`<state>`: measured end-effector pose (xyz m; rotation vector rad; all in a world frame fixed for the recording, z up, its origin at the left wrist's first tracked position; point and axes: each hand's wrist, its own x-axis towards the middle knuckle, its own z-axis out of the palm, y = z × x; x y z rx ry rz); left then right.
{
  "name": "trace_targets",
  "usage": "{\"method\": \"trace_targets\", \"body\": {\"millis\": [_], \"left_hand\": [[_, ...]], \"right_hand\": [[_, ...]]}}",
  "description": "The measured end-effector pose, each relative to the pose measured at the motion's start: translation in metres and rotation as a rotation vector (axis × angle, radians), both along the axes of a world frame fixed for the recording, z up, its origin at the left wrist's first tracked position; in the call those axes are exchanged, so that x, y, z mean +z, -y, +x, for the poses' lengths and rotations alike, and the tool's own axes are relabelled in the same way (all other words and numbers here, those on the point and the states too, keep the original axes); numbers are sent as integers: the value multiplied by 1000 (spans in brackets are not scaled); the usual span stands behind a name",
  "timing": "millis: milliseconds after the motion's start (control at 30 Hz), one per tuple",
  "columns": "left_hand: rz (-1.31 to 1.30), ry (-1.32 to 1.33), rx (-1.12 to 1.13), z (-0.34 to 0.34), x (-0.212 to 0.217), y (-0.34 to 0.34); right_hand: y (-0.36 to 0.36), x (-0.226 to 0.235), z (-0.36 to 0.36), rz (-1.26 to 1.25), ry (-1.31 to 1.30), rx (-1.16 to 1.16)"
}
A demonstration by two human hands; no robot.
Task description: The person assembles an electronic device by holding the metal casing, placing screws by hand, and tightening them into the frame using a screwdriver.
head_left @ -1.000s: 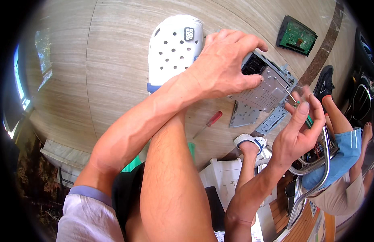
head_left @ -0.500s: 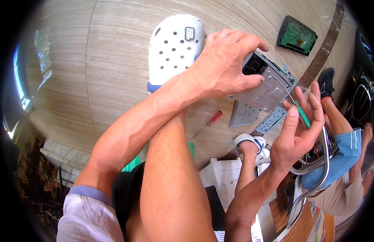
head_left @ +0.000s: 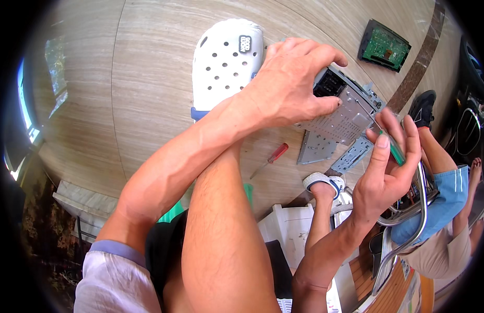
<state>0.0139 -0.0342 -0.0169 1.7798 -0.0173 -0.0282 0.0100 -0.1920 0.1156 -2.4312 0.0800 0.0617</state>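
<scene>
My left hand (head_left: 299, 86) grips a boxy metal electronics unit (head_left: 342, 112), with its thumb on the perforated face and its fingers over the far side. A dark opening shows next to the thumb. To the right, my right hand (head_left: 385, 161) holds a screwdriver (head_left: 395, 152) by its green translucent handle, between thumb and curled fingers. Its thin shaft runs up-left to the unit's face; I cannot tell exactly where the tip sits. Below the unit lie a flat grey metal plate (head_left: 316, 148) and a slotted metal panel (head_left: 351, 155).
A screwdriver with a red handle (head_left: 278, 152) lies on the tiled floor (head_left: 153, 78). My white clog (head_left: 218, 62) is left of the unit. A green circuit board in a black frame (head_left: 385, 47) lies far right. Another person's leg (head_left: 437, 143) and a bent metal tube frame (head_left: 422, 208) are at right.
My right hand's fingers have shifted and curled around the green handle, with some blur at the fingertips. The left hand and the unit have stayed in place.
</scene>
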Motion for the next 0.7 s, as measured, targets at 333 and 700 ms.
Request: {"method": "trace_targets", "body": {"millis": [333, 700], "left_hand": [[-2, 2, 0, 0, 0, 0], [16, -2, 2, 0, -1, 1]], "right_hand": [[1, -5, 1, -23, 93, 147], [4, -8, 0, -112, 37, -7]]}}
